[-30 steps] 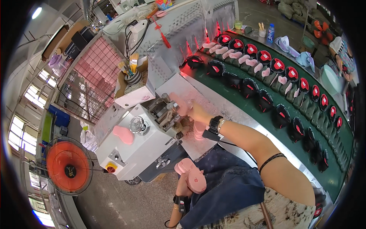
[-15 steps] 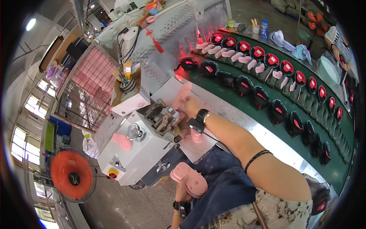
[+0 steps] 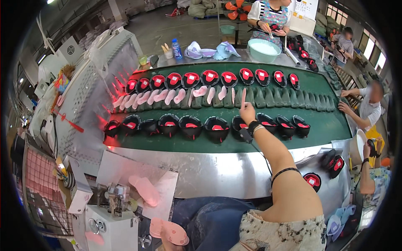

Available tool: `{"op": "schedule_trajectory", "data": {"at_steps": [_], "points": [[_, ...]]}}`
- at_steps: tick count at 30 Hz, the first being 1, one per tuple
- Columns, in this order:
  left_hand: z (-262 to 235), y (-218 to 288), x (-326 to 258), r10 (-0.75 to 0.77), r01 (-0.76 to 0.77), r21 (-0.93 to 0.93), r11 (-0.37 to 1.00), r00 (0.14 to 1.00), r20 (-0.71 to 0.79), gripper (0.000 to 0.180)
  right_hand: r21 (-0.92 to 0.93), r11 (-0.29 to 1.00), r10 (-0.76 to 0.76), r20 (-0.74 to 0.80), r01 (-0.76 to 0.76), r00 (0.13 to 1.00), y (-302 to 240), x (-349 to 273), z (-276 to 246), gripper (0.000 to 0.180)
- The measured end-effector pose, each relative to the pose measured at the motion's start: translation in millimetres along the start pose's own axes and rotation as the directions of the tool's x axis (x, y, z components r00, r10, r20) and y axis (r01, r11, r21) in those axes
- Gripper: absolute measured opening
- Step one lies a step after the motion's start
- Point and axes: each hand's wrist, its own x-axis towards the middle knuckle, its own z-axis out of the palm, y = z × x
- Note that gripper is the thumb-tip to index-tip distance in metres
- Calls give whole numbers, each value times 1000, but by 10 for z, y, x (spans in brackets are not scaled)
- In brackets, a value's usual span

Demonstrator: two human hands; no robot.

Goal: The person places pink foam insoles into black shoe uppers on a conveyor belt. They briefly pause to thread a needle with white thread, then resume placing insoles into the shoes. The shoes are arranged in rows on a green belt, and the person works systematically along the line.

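Note:
My right hand [image 3: 247,112] reaches out over the green conveyor belt [image 3: 176,109], its fingers closed on a pink insole [image 3: 243,98] that stands nearly edge-on. The insole is among the row of dark green shoe lasts [image 3: 284,99]; whether it touches one I cannot tell. To its left, more pink insoles [image 3: 160,96] lie along that row. Low in the picture, my left hand [image 3: 168,246] grips a stack of pink printed insoles [image 3: 171,231], the hand partly cut off by the lower edge. Another pile of pink insoles [image 3: 145,190] lies on the metal plate beside the machine.
Black shoe uppers with red linings [image 3: 209,78] stand in rows along both sides of the belt. A white machine [image 3: 111,226] is at lower left, a perforated metal housing [image 3: 98,88] at the belt's left end. Co-workers [image 3: 274,19] work beyond the belt and at right.
My view has swung right toward the belt. My right hand has moved from the pile beside the machine out over the belt with an insole. My left hand keeps its stack.

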Motion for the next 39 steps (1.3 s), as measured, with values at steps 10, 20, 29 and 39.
{"op": "schedule_trajectory", "data": {"at_steps": [10, 20, 29, 39], "points": [[605, 95, -159, -124, 122, 19, 992, 989, 80, 48, 597, 770, -362, 117, 226, 925, -1225, -713, 571, 17], [1355, 278, -381, 469, -415, 264, 871, 863, -187, 35, 655, 746, -659, 752, 120, -4, -2890, -4114, -402, 30], [850, 242, -796, 208, -221, -259, 940, 975, -77, 49, 633, 771, -558, 722, -65, 408, -3448, -4245, 1249, 34], [781, 206, -778, 218, -236, -211, 949, 970, -104, 41, 647, 497, -863, 440, 578, 250, -3965, -3921, 1431, 28]]}}
